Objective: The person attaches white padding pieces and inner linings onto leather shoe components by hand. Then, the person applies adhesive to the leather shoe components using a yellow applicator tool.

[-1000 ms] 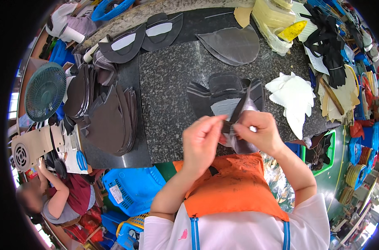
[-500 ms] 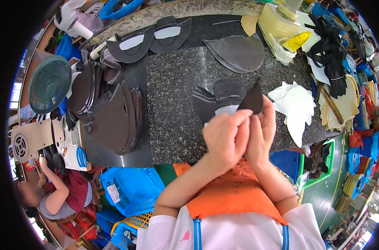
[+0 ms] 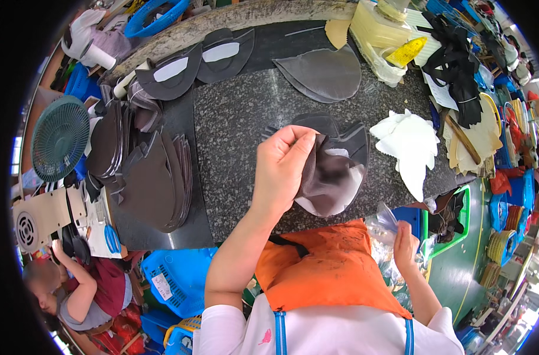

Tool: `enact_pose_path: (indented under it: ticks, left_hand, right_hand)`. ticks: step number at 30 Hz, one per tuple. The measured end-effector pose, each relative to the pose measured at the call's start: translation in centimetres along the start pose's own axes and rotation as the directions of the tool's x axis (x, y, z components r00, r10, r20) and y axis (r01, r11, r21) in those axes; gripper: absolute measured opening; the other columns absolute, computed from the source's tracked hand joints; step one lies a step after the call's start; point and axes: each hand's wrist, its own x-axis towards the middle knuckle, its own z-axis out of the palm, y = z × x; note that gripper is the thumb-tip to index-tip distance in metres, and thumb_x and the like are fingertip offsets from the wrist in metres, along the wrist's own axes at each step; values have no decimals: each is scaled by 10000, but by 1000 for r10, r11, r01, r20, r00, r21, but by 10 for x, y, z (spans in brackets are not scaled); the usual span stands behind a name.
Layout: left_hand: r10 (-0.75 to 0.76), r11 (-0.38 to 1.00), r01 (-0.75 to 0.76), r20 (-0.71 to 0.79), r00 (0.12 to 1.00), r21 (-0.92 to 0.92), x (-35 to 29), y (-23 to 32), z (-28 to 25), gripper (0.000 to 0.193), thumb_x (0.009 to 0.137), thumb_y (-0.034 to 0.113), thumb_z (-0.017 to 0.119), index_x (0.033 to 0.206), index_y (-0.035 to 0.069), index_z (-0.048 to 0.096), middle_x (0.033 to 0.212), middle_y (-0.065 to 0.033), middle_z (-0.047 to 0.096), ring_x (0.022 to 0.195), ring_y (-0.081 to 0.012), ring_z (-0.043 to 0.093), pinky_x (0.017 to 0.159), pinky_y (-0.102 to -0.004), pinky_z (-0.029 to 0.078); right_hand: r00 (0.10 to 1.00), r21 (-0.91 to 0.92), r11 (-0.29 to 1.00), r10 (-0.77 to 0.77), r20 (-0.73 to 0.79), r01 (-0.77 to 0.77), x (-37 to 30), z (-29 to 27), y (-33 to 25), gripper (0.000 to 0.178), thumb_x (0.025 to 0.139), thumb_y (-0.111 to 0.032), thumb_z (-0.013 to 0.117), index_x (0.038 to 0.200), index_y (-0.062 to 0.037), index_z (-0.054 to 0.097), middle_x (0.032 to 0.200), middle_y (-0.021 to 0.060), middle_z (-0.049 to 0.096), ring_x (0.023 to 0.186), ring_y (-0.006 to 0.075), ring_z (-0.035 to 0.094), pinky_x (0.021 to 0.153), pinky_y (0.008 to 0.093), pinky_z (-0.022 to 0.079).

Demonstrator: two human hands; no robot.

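My left hand (image 3: 284, 168) pinches the upper edge of a dark brown shoe-upper piece (image 3: 325, 180) between thumb and fingers. The piece hangs curled, with pale patches along its lower edge. Behind it, dark grey cut pieces (image 3: 357, 139) lie on the speckled stone slab (image 3: 240, 148), partly covered. Low on the right, past the slab's near edge, my right hand (image 3: 405, 247) is closed on a thin, translucent film-like scrap (image 3: 386, 218). A pile of white cut pieces (image 3: 406, 148) rests on the slab, right of the brown piece.
Stacked dark brown pieces (image 3: 154, 183) stand at left. Grey pieces with white patches (image 3: 177, 70) and a grey curved piece (image 3: 325, 74) lie farther back. Beyond are a plastic tub (image 3: 379, 35) and a green fan (image 3: 59, 139). Blue basket (image 3: 177, 281) below; another person (image 3: 83, 290) works at left.
My hands were together over the dark piece; now they are apart. The right has moved down and right with the film-like scrap, while the left has shifted left, still holding the piece.
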Motion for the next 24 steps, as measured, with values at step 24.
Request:
enact_pose_path:
  ticks: [24]
  left_hand:
    - [-188,979,178,-99,977,-97,-70,-29,-21,157,952,64,562,1102,19,566,1055,-87,655,951,-150,651,883,-315,532]
  right_hand:
    - [890,880,-166,22,455,-446,111,-40,-130,405,1027,-292,453,1276,18,528,1246,144,602,1162,247,584,1003,389,456]
